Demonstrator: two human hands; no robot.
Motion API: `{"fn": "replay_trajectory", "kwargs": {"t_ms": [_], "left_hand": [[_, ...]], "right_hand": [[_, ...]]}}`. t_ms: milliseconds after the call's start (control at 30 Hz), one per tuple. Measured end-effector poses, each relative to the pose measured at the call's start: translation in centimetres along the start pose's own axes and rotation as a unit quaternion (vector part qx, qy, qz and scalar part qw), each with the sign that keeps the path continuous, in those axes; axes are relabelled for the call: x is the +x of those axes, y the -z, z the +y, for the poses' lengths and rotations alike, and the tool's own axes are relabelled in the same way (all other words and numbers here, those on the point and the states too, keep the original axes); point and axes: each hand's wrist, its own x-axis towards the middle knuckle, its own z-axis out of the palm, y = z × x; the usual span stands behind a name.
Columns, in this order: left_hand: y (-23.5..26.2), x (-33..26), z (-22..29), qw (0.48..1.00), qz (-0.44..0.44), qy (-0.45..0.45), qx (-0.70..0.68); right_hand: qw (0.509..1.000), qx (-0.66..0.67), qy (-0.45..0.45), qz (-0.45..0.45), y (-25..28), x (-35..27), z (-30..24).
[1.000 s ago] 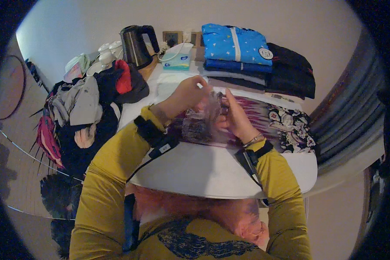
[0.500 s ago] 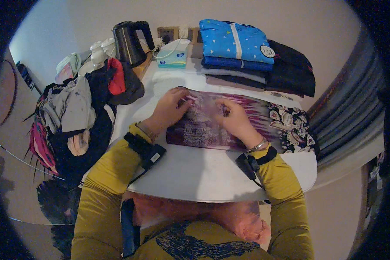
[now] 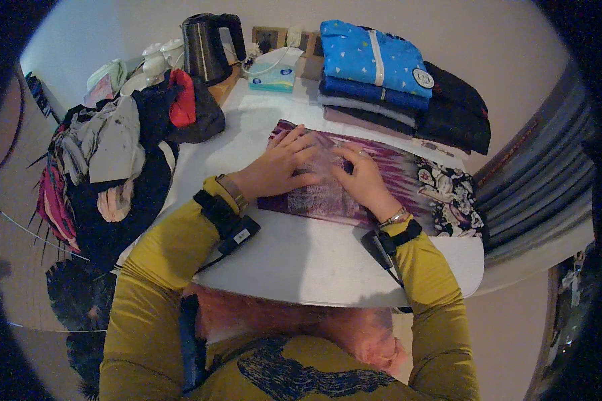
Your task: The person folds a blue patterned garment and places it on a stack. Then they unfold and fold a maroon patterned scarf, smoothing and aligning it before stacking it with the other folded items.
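On desk [image 3: 314, 267] centre: purple cloth [image 3: 328, 190] lying flat | left hand [image 3: 277, 167], right hand [image 3: 361, 177] spread open, grasping nothing, pressing cloth down, seemingly smoothing | folded stack [image 3: 388, 80] behind | kettle [image 3: 207, 47] far left

Under your hands you have a purple patterned garment [image 3: 328, 187], folded into a long flat rectangle, lying across the white surface [image 3: 301, 260] with its black-and-white floral end [image 3: 451, 200] stretching toward your right.
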Motion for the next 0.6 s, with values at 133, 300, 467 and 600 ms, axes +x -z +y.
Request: {"fn": "replay_trajectory", "kwargs": {"t_ms": [133, 300, 467, 600], "left_hand": [[-1.1, -0.2, -0.3, 0.995, -0.019, -0.072, -0.072], [-1.4, -1.0, 0.1, 0.996, -0.059, -0.056, 0.028], [-0.8, -0.6, -0.7, 0.995, -0.018, -0.009, -0.096], [-0.9, -0.3, -2.5, 0.972, 0.162, 0.126, -0.116]], "right_hand": [[0.999, 0.04, 0.012, 0.035, -0.6, 0.2, -0.3], [0.984, -0.177, 0.005, 0.013, 1.1, -0.1, -2.9], [0.975, -0.132, -0.006, -0.179, 0.9, -0.9, -4.1], [0.965, -0.143, -0.015, -0.22, 0.8, -0.8, -4.1]]}}
